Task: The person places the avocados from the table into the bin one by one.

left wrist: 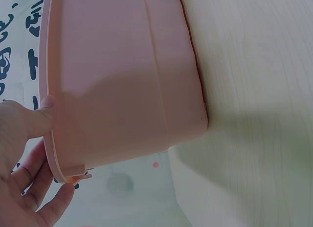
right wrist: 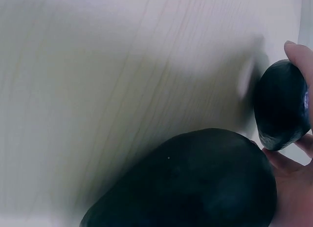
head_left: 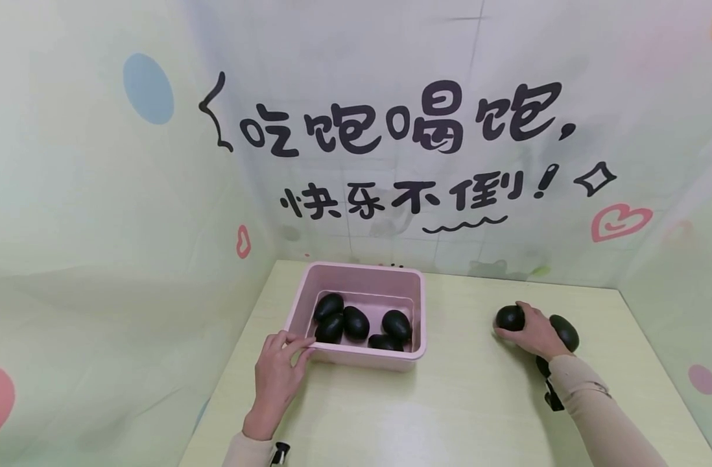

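Observation:
My left hand (head_left: 279,379) pinches the front left corner of a pink plastic bin (head_left: 364,357). In the left wrist view, the thumb (left wrist: 41,117) lies against the bin's rim (left wrist: 50,90) with the other fingers around the corner. Several dark avocados (head_left: 356,323) lie inside the bin. Over at the right, my right hand (head_left: 537,334) grips an avocado (head_left: 510,318) between thumb and fingers, seen also in the right wrist view as a dark avocado (right wrist: 281,104). A second avocado (head_left: 564,333) lies beside that hand, and another dark one (head_left: 544,366) is partly hidden under the wrist.
The pale wooden table (head_left: 461,402) runs between the bin and the right-hand avocados. Behind it hangs a printed backdrop (head_left: 391,246) with black lettering, and similar sheets close off both sides. A large avocado (right wrist: 195,183) fills the near part of the right wrist view.

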Demonstrator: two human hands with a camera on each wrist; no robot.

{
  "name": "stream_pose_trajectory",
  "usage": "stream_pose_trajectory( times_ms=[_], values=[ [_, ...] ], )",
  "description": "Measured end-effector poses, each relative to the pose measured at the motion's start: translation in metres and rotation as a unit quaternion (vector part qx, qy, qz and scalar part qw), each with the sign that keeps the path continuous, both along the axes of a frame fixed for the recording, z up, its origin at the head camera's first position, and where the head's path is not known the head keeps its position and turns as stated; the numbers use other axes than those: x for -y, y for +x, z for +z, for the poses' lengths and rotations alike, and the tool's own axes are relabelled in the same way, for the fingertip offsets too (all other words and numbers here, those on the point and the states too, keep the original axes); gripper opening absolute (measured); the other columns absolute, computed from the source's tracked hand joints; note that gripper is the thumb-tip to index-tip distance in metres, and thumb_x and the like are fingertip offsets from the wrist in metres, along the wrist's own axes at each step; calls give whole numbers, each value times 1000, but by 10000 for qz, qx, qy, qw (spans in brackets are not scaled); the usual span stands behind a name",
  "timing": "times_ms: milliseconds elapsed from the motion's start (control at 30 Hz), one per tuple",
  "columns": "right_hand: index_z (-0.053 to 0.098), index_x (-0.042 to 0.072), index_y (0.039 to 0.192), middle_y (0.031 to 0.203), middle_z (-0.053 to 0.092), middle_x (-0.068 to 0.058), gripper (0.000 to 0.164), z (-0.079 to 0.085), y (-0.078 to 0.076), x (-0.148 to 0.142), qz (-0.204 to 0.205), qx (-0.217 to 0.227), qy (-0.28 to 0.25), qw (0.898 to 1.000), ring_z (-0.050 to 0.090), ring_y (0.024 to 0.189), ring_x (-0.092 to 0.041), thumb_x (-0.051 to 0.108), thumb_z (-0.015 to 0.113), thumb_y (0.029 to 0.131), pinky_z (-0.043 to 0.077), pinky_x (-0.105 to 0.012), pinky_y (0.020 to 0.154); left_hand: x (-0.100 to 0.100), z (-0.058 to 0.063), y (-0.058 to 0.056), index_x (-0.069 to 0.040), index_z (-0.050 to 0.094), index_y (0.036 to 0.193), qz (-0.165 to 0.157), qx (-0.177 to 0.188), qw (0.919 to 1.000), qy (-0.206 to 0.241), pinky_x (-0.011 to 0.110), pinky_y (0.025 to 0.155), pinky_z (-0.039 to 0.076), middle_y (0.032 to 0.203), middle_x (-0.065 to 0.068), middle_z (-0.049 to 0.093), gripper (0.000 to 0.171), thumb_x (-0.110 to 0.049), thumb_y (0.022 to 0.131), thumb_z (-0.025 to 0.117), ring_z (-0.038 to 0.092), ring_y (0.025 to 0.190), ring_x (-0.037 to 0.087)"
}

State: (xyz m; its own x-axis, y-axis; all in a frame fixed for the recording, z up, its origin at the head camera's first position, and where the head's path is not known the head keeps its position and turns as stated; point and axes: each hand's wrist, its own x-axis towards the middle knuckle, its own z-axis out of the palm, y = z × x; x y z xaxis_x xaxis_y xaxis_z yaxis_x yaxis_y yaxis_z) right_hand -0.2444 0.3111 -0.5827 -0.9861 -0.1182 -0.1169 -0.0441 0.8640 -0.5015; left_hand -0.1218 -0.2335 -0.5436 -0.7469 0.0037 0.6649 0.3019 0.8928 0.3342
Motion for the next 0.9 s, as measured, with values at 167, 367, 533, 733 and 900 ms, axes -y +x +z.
stream_pose_trajectory(
  times_ms=[167, 367, 533, 733, 900],
  values=[
    [32, -14, 156, 150, 40, -48, 104, 1, 0, 0, 15, -85, -55, 9999, 45, 135, -65, 53, 79, 92, 44, -74, 106, 0, 0, 0, -17, 87, 93, -14, -18, 10000, 0, 42, 65, 56, 92, 2, 70, 25, -12, 72, 99, 64, 91, 30],
    [34, -14, 155, 149, 41, -48, 102, 3, 2, -1, 16, -100, -104, 9999, 46, 134, -65, 51, 81, 91, 44, -74, 105, 0, 0, 0, -18, 87, 93, -30, -34, 10000, 0, 42, 64, 55, 92, 2, 70, 25, -13, 71, 99, 64, 91, 30],
    [34, -13, 156, 149, 41, -48, 103, 6, 2, -1, 40, -124, -113, 9999, 47, 133, -65, 52, 81, 91, 45, -75, 104, 0, 0, 0, -17, 87, 93, -14, -13, 10000, 22, 42, 65, 55, 92, 2, 70, 25, -12, 71, 99, 64, 91, 30],
    [36, -12, 156, 149, 43, -47, 102, 11, 1, 0, 83, -239, -107, 9996, 48, 132, -64, 52, 81, 90, 45, -75, 104, 0, -1, 1, -16, 87, 93, 16, 29, 10000, 31, 42, 65, 55, 91, 3, 70, 25, -11, 72, 98, 64, 91, 29],
    [37, -11, 156, 150, 43, -46, 101, 16, 2, 3, 113, -290, -116, 9994, 48, 133, -64, 52, 81, 90, 45, -75, 105, -1, 0, 1, -16, 87, 93, 24, 54, 10000, 31, 42, 64, 55, 91, 2, 70, 24, -12, 73, 98, 64, 91, 30]
  ],
)
